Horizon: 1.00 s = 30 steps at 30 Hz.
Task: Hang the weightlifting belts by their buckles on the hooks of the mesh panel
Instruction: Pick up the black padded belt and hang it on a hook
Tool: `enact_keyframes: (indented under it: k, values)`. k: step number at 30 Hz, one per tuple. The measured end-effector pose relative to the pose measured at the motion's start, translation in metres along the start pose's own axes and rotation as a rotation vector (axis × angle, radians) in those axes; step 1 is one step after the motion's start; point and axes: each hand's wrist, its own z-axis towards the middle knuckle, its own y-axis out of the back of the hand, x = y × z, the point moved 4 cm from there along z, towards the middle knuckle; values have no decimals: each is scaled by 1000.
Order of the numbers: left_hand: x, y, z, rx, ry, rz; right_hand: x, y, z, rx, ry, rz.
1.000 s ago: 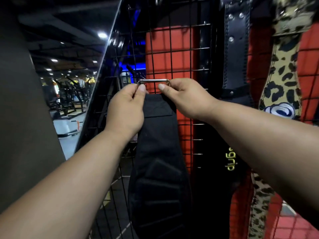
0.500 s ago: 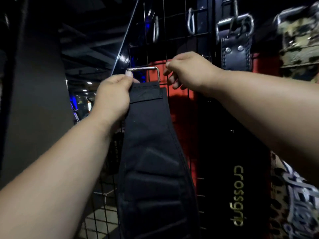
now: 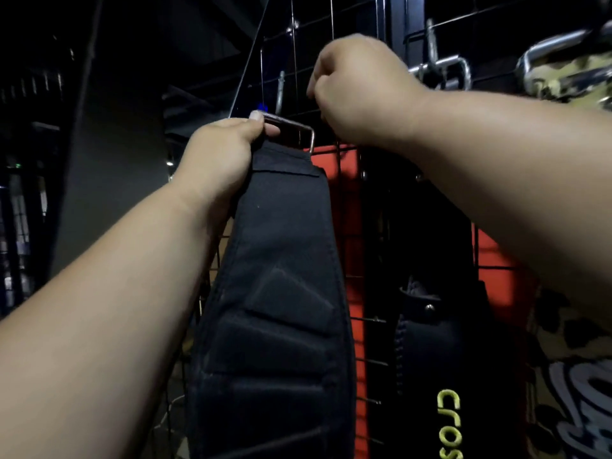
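Left hand [image 3: 218, 150] gripping black padded belt [image 3: 275, 309] at its steel buckle [image 3: 291, 127], just below a hook [image 3: 280, 91] on the mesh panel [image 3: 351, 180], right hand [image 3: 357, 91] curled at the wire right of the buckle, grip unclear, hung black belt [image 3: 440, 326] lettered "cros" further right.

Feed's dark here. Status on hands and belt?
Left hand pinches the buckle of the black belt. Right hand curled at the mesh panel. Buckle below free hook, not hung.

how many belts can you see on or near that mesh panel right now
3. A black padded belt held up by the left hand; a black crossgrip belt hanging beside it; a camouflage belt at the far right. Others may be hidden.
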Motion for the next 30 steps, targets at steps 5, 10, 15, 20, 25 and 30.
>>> enact_keyframes:
  k: [5,10,15,20,25,30]
  values:
    - [-21,-9,10,90,-19,2,0,21,26,0,104,-222]
    - [-26,-24,19,159,-27,-85,-5,32,40,119,83,-319]
    - [-14,-22,43,224,60,-157,-10,38,47,193,70,-437]
    - [-10,-29,51,286,97,-243,-10,37,53,244,67,-403]
    - [-11,-37,55,319,95,-245,-13,36,60,233,65,-381]
    - [-12,-40,57,327,88,-252,-10,35,59,282,114,-451]
